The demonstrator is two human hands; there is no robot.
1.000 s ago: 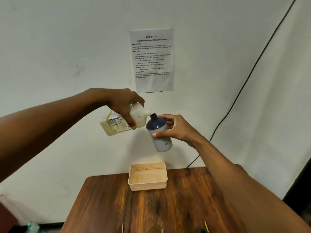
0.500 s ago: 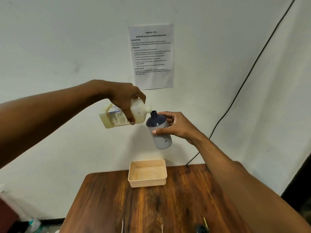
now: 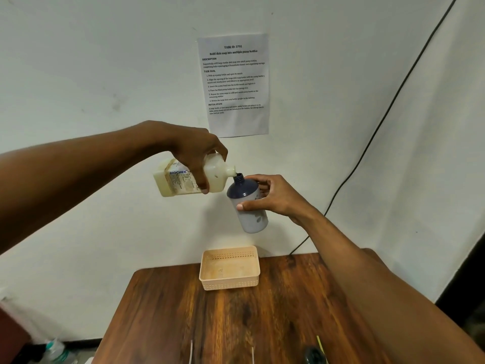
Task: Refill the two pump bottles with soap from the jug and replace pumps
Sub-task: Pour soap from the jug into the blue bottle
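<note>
Above the table's (image 3: 236, 324) far edge, your left hand (image 3: 195, 153) clamps the tipped jug (image 3: 181, 179), spout meeting the bottle (image 3: 248, 203) your right hand (image 3: 273, 197) grips, tilted to catch soap.

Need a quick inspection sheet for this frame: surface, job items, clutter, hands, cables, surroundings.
Surface: wooden table, dark grain, mostly bare.
Job's things: soap jug tipped on its side in mid-air, its spout at the open mouth of the blue pump bottle, which leans toward it; no pump fitted. Second bottle and pumps: not clearly seen.
Clutter: peach basket at the table's far edge, nothing seen inside; small dark object and thin sticks at the near edge, too cropped to identify.
Grippers: left hand grips the jug; right hand grips the bottle.
Cables: black cable runs down the wall behind the table.
Surroundings: white wall, taped instruction sheet.
</note>
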